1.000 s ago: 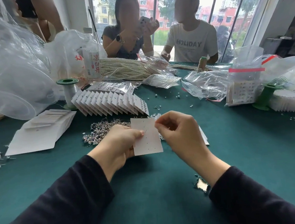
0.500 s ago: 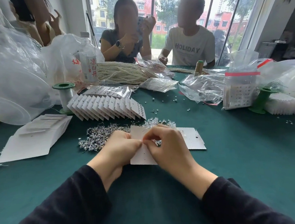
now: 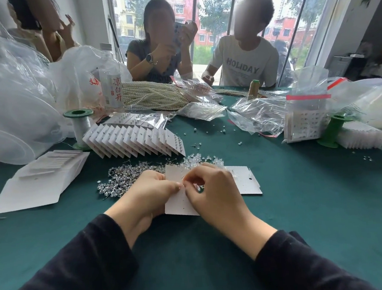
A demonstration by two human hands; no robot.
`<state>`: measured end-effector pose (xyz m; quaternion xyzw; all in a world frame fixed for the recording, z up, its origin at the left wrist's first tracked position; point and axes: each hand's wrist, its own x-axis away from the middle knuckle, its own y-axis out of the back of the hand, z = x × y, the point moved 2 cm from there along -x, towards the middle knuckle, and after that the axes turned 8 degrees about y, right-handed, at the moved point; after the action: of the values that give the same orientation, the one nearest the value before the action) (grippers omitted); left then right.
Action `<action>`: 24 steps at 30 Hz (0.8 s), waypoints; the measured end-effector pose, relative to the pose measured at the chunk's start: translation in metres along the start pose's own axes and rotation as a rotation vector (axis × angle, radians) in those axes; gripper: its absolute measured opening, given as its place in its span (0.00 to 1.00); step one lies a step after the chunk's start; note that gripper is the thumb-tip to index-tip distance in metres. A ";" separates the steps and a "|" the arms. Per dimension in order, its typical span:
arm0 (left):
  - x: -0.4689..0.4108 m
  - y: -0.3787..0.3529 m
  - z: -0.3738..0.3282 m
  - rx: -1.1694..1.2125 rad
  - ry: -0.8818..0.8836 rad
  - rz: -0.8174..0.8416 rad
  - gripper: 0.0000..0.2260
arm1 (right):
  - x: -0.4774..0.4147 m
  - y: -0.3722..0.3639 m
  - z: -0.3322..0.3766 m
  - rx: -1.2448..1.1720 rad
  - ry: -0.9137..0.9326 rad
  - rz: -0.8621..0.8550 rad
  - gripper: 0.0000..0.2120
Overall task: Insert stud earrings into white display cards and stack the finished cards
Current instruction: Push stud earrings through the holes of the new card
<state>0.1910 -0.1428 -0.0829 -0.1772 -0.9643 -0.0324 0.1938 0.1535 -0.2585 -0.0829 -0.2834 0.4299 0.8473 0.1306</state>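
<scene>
My left hand [image 3: 147, 191] grips the left edge of a white display card [image 3: 177, 205] held low over the green table. My right hand [image 3: 211, 189] pinches a small stud earring [image 3: 183, 185] against the card's face, its fingertips meeting my left thumb. Behind the card lies a heap of loose stud earrings [image 3: 128, 175]. More blank cards [image 3: 245, 179] lie flat under and to the right of my right hand. A fanned row of finished cards [image 3: 134, 140] stands further back.
A flat stack of white cards [image 3: 42, 181] lies at left. Green spools [image 3: 79, 126] [image 3: 331, 131], a water bottle [image 3: 111, 82], pearl strands [image 3: 152, 97] and clear plastic bags [image 3: 260, 114] crowd the far side. Two people sit opposite, a third at far left.
The card has come down from a raised, upright hold to a low tilt near the table. My right hand moved onto its face with a stud.
</scene>
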 end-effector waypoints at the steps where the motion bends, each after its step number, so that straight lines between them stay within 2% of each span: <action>1: 0.000 0.000 0.000 0.000 -0.001 -0.001 0.09 | 0.000 0.000 0.000 0.006 0.001 -0.015 0.02; 8: 0.000 0.000 0.001 -0.054 -0.022 -0.040 0.13 | 0.000 -0.001 0.000 0.031 0.012 -0.022 0.03; 15: -0.001 0.001 0.001 -0.137 -0.040 -0.083 0.18 | 0.001 -0.004 0.003 0.047 0.050 0.053 0.03; 21: -0.001 0.003 0.002 -0.146 -0.026 -0.051 0.13 | 0.003 -0.004 0.002 0.035 0.079 0.085 0.03; 24: 0.000 0.002 0.000 -0.078 -0.013 -0.016 0.12 | 0.004 -0.003 0.002 0.019 0.080 0.061 0.02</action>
<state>0.1914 -0.1407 -0.0826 -0.1774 -0.9649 -0.0704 0.1803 0.1515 -0.2552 -0.0866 -0.3025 0.4513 0.8347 0.0904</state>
